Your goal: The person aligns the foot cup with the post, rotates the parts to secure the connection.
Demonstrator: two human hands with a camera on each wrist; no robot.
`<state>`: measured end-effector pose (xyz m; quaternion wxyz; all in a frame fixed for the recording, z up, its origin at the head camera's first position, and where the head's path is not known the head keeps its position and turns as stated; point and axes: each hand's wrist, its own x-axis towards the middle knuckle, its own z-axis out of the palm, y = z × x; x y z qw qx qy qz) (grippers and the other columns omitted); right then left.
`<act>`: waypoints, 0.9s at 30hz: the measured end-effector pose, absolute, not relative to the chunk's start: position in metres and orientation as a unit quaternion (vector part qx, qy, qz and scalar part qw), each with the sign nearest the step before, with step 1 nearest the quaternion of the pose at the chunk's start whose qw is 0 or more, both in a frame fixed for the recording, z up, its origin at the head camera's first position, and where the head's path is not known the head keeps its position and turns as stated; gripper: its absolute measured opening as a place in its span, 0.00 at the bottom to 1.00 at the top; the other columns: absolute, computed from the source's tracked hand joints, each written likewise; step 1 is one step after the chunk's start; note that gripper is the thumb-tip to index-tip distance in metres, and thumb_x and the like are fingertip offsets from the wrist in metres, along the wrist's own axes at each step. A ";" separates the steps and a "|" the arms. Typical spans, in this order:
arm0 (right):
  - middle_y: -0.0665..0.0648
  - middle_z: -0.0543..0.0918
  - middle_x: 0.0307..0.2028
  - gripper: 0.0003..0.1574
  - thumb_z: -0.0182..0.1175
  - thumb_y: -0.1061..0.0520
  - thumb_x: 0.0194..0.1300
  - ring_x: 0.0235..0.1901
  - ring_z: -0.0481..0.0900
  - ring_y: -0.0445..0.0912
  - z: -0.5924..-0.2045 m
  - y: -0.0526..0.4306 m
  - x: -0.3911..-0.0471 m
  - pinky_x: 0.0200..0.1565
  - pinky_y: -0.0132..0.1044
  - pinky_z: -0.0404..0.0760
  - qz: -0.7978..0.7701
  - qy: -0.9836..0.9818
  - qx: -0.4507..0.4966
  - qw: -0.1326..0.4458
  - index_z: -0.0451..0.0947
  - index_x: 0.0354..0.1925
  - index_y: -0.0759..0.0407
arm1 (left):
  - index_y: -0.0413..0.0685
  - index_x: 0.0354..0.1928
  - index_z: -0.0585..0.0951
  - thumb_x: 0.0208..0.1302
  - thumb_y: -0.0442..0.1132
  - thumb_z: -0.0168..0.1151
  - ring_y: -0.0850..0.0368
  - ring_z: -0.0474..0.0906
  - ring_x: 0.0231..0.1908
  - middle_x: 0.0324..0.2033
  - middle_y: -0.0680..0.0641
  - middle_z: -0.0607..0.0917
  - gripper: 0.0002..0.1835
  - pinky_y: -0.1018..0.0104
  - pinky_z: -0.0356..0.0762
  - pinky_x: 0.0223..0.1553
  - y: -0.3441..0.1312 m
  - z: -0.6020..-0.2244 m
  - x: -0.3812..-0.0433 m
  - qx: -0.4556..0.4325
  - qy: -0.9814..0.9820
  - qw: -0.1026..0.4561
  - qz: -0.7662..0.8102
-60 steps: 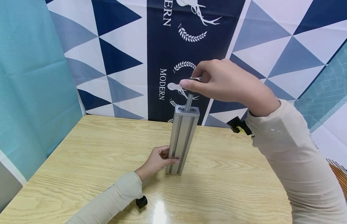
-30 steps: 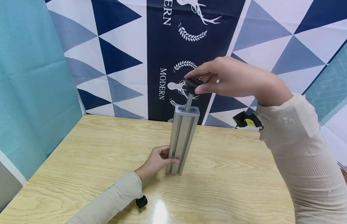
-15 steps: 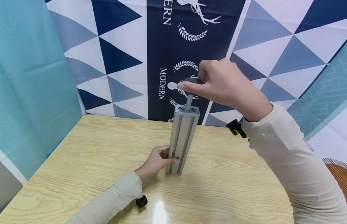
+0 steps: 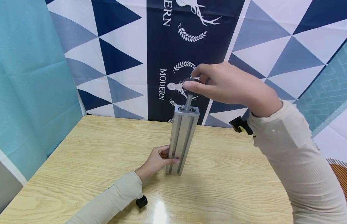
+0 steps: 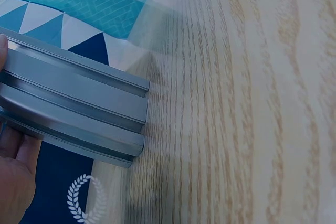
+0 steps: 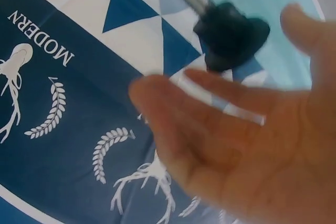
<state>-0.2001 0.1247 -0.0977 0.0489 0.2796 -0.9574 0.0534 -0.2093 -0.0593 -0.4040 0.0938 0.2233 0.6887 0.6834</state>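
A silver aluminium extrusion with lengthwise grooves stands on end on the wooden table. My left hand grips it low down, thumb across the front and fingers behind. Two screws sit in its top face, and between them rises a metal rod capped by a black lobed knob. My right hand is at the knob, thumb on the near side and fingers beyond it in the head view. Seen from the right wrist, that hand is blurred, its thumb apart from the knob and its fingers loosely bent beside it.
The wood-grain table extends all around the extrusion. Behind it hangs a patterned cloth with triangles and deer prints. A teal curtain closes off the left side. Black straps or mounts show at the wrists.
My right hand has swung back and forth around the knob, baring it a second ago and covering more of it half a second ago. Left hand and extrusion stay put.
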 end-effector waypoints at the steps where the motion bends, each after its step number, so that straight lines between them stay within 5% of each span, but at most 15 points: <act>1: 0.58 0.80 0.51 0.40 0.45 0.30 0.69 0.44 0.80 0.50 -0.096 0.127 -0.202 0.48 0.51 0.78 0.055 -0.953 0.298 0.030 0.66 0.66 0.54 | 0.39 0.58 0.78 0.56 0.31 0.69 0.61 0.82 0.44 0.47 0.39 0.84 0.25 0.65 0.81 0.47 -0.059 -0.404 -0.209 0.223 0.688 0.094 0.684; 7: 0.54 0.67 0.67 0.31 0.48 0.50 0.75 0.57 0.75 0.51 -0.088 0.141 -0.209 0.57 0.52 0.74 0.065 -0.906 0.417 -0.022 0.57 0.72 0.51 | 0.39 0.58 0.77 0.57 0.31 0.69 0.61 0.82 0.44 0.47 0.39 0.84 0.25 0.65 0.81 0.48 -0.060 -0.404 -0.209 0.223 0.686 0.097 0.686; 14: 0.51 0.65 0.69 0.38 0.48 0.74 0.67 0.62 0.68 0.45 -0.084 0.142 -0.215 0.58 0.49 0.75 0.026 -0.865 0.501 -0.002 0.62 0.70 0.50 | 0.39 0.58 0.77 0.57 0.31 0.69 0.61 0.82 0.44 0.47 0.40 0.84 0.25 0.65 0.81 0.48 -0.059 -0.403 -0.208 0.222 0.689 0.098 0.683; 21: 0.50 0.72 0.64 0.38 0.48 0.77 0.63 0.52 0.73 0.42 -0.084 0.140 -0.217 0.43 0.38 0.77 0.017 -0.855 0.517 0.027 0.70 0.65 0.50 | 0.38 0.59 0.77 0.57 0.31 0.69 0.61 0.82 0.43 0.47 0.39 0.84 0.26 0.66 0.81 0.48 -0.060 -0.403 -0.209 0.219 0.691 0.098 0.682; 27: 0.52 0.76 0.60 0.32 0.55 0.73 0.65 0.46 0.77 0.43 -0.085 0.136 -0.215 0.40 0.38 0.79 0.015 -0.864 0.500 0.052 0.73 0.63 0.51 | 0.38 0.58 0.77 0.57 0.31 0.69 0.61 0.82 0.43 0.47 0.39 0.84 0.25 0.65 0.81 0.48 -0.060 -0.403 -0.208 0.221 0.691 0.096 0.681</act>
